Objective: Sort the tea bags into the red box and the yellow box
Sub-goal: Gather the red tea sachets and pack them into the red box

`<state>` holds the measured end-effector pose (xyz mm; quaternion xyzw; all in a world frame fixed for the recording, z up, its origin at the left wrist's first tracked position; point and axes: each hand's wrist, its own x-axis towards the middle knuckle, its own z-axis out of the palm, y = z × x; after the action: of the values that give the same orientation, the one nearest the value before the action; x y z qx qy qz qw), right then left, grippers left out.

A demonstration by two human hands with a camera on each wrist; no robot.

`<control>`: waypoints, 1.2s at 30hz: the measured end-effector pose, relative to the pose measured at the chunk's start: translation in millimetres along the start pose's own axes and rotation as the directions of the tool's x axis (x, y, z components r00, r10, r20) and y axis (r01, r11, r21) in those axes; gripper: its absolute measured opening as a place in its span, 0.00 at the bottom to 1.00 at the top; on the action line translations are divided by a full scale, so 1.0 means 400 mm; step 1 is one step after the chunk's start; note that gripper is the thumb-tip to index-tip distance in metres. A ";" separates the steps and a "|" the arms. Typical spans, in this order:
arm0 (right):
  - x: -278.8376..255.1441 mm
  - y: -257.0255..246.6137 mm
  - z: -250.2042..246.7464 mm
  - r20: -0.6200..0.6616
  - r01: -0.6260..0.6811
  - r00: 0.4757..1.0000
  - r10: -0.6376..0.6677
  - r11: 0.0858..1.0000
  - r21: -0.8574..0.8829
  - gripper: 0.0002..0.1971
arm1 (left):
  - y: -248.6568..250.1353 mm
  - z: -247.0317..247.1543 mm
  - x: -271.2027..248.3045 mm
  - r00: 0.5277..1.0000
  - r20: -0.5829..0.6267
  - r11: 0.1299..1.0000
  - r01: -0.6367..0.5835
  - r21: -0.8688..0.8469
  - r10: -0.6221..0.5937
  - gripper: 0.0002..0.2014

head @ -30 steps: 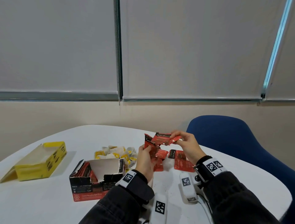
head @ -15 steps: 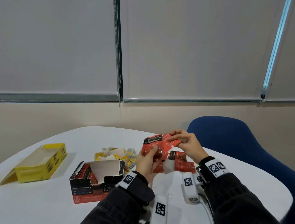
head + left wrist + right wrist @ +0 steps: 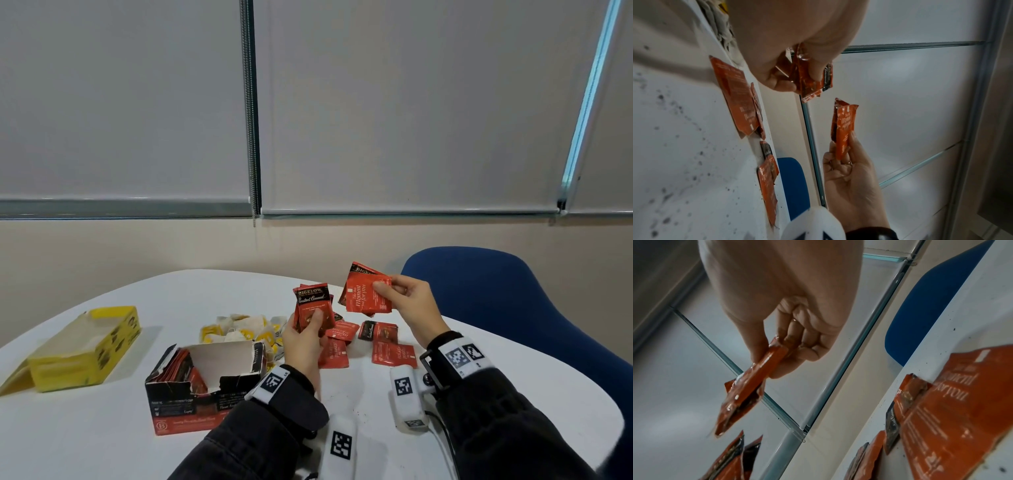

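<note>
My left hand [image 3: 305,337] grips a small stack of red tea bags [image 3: 313,306] upright above the table, thumb across the front one. My right hand [image 3: 409,305] pinches two red tea bags [image 3: 364,296] by their right edge, held higher and apart from the left stack. In the left wrist view the left-hand red tea bags [image 3: 812,78] and the right-hand red tea bags [image 3: 842,126] are separate. The right wrist view shows my fingers [image 3: 789,344] around the red tea bags [image 3: 748,389]. The open red box [image 3: 205,383] holds red bags near my left wrist. The yellow box [image 3: 82,349] lies far left.
Several loose red tea bags [image 3: 387,346] lie on the white table [image 3: 85,438] under my hands. A heap of yellow tea bags [image 3: 243,330] sits behind the red box. A blue chair [image 3: 507,308] stands at the table's right edge.
My hands have drawn apart. The right hand rose up and right with its red tea bags, away from the stack the left hand holds.
</note>
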<state>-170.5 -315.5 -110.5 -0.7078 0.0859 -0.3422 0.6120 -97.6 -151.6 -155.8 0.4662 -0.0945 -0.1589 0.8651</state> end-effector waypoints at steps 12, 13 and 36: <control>-0.009 -0.002 0.016 0.172 -0.142 0.974 0.148 0.989 -0.049 0.11 | 0.001 0.025 -0.022 0.967 0.210 0.989 0.141 0.043 -0.147 0.15; -0.011 -0.003 0.018 0.182 -0.138 0.973 0.145 0.989 -0.049 0.10 | -0.001 0.026 -0.023 0.964 0.211 0.986 0.153 0.061 -0.163 0.15; -0.014 0.014 0.041 0.330 0.175 0.941 -0.072 0.940 -0.293 0.10 | 0.011 0.037 -0.024 0.972 0.200 0.991 0.131 -0.028 -0.123 0.20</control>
<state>-163.5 -300.7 -118.0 -0.8465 -0.0040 -0.2449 0.4728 -110.2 -157.4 -144.3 0.4354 -0.1468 -0.2616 0.8488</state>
